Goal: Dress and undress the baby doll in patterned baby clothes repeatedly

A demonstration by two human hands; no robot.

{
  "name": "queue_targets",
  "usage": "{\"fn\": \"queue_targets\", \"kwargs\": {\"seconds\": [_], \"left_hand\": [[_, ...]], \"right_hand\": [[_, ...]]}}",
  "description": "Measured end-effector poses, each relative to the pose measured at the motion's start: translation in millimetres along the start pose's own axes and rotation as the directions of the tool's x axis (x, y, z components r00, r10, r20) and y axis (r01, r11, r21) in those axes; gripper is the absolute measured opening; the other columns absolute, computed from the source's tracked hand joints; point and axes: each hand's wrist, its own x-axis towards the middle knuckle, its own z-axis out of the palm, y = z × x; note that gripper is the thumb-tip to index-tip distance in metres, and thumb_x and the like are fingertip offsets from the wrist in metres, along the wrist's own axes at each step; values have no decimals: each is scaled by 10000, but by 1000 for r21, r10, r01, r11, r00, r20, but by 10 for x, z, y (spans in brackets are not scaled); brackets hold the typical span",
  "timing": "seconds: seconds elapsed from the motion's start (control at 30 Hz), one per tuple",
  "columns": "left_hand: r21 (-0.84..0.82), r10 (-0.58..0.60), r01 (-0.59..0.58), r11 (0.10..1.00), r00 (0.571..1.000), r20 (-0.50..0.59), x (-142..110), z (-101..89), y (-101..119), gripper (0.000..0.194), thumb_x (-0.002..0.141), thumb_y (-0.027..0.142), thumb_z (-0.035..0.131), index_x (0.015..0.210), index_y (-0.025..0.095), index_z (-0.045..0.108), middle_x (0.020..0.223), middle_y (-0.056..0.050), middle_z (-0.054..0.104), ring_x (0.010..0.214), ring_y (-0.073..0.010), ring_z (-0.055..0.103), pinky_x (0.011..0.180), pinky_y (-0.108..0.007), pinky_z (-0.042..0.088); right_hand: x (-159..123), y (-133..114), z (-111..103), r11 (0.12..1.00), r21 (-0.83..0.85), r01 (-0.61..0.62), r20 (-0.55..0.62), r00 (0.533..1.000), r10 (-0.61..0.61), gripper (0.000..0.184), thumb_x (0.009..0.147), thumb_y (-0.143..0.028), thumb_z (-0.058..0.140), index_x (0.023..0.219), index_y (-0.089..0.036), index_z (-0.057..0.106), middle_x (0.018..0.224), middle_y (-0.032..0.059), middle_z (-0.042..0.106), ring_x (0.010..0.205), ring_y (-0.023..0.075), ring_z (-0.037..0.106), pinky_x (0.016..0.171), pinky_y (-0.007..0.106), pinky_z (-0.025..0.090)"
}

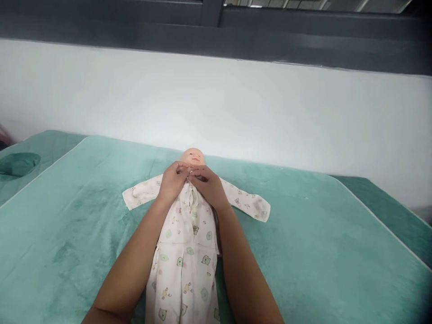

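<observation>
A baby doll (193, 155) lies on its back, its head toward the wall. It wears a white baby outfit (189, 252) printed with small animals, the sleeves spread to both sides. Both of my hands meet at the neckline, just under the doll's chin. The fingers of my left hand (174, 181) pinch the collar edge from the left. From the right, my right hand (208, 185) pinches the same spot, fingertips close to the left ones. Below my hands the front placket gapes slightly. Whatever fastener sits between the fingertips is too small to make out.
A green plush cover (303, 252) spreads under the doll, with pale piping along its sides. At the far left is a hollow (20, 164) in the green fabric. A white wall (236, 108) rises behind, below a dark window frame (303, 40).
</observation>
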Motion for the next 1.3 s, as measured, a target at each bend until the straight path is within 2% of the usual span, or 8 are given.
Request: {"fn": "queue_targets", "kwargs": {"seconds": [0.1,0.23,0.43,0.6,0.73,0.87,0.97,1.3], "left_hand": [[-28,-32,33,999,999,24,22,-17,-11,209,821,324,681,971,180,661,861,-35,708,814,-180,654,756,-293,485],[238,30,-32,971,999,13,-38,-8,39,108,839,245,628,925,197,672,864,-26,691,820,-184,635,788,-319,472],[506,168,-168,846,985,46,-196,-34,117,157,843,108,538,863,194,668,999,-69,663,944,-215,623,883,-367,474],[485,121,-187,854,979,165,-344,-199,195,143,886,167,518,921,199,653,967,-52,671,911,-205,625,868,-363,477],[424,90,-187,886,967,239,-475,-304,218,118,910,290,553,867,216,634,893,-21,650,841,-191,608,776,-335,466],[338,120,-208,918,957,265,-511,-316,160,193,919,404,593,925,229,674,924,-20,629,853,-183,587,771,-322,452],[288,104,-176,941,964,246,-488,-295,120,189,902,404,625,941,226,677,911,-16,627,849,-177,573,770,-313,444],[284,79,-141,948,973,218,-454,-262,97,153,882,370,643,860,219,658,831,1,610,765,-157,542,720,-287,429]], "right_hand": [[11,15,-19,997,64,-40,-85,995,45,163,779,-364,711,840,-213,696,1025,32,684,876,168,613,812,302,483],[-29,-33,-60,990,23,-142,-132,981,144,199,828,-413,657,855,-220,616,738,-38,583,689,142,523,663,272,419],[-324,-325,-43,906,-408,-112,-19,993,114,243,869,-450,608,794,-230,534,747,-23,573,689,161,498,638,283,346],[-540,-418,143,800,-597,-57,-35,998,45,137,828,-320,603,804,-230,502,806,-1,572,693,165,473,613,279,298],[-630,-308,222,844,-528,-94,-151,988,16,116,868,-297,532,781,-225,559,745,-3,592,673,167,488,629,285,320],[-649,-197,147,957,-273,-101,-178,983,53,209,898,-365,538,838,-216,673,744,-4,663,708,172,558,697,285,405],[-623,-158,84,983,-107,-150,-175,976,130,242,871,-406,592,862,-202,721,795,3,710,777,187,607,753,286,454],[-606,-112,36,990,-5,-141,-108,984,139,224,859,-394,638,946,-210,731,842,2,699,778,166,602,762,286,480]]}}
